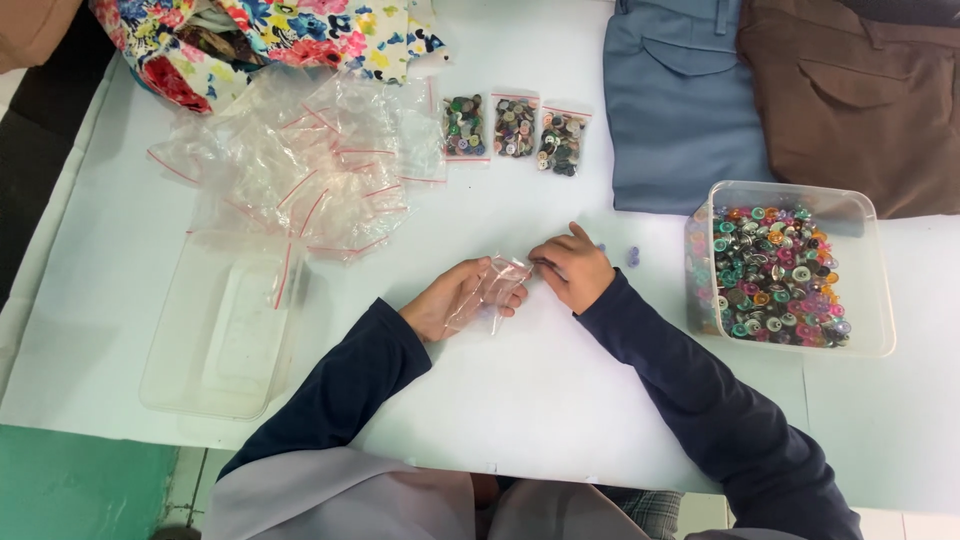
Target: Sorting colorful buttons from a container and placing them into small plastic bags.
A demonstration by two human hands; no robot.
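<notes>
1. A small clear zip bag [492, 293] sits between the two hands, near the middle of the white table [540, 400], just nearer than the row of filled bags.
2. The left hand [455, 298] lies palm up under the bag's left part, fingers curled loosely around the plastic and holding it.
3. The right hand [572, 268] is at the bag's right edge, its fingertips pinched together on the opening; what lies between them is too small to tell.
4. Both arms wear dark navy sleeves [690, 390].
5. Just right of the right hand, two loose pale purple buttons [632, 256] lie on the table.
6. Further right stands a clear plastic tub [870, 300], partly filled with mixed coloured buttons [775, 275].
7. Far from the hands, three small filled button bags [516, 128] lie side by side in a row.
8. To the far left of the hands, a heap of empty zip bags [310, 165] with red seal strips spreads over the table.
9. Near and left, an empty clear tray [220, 330] rests close to the table's edge, one empty bag overlapping its far rim.
10. At the far right lie folded blue trousers [680, 100] and, touching them on the right, folded brown trousers [860, 90].
11. At the far left sits a floral fabric bag [270, 35].
</notes>
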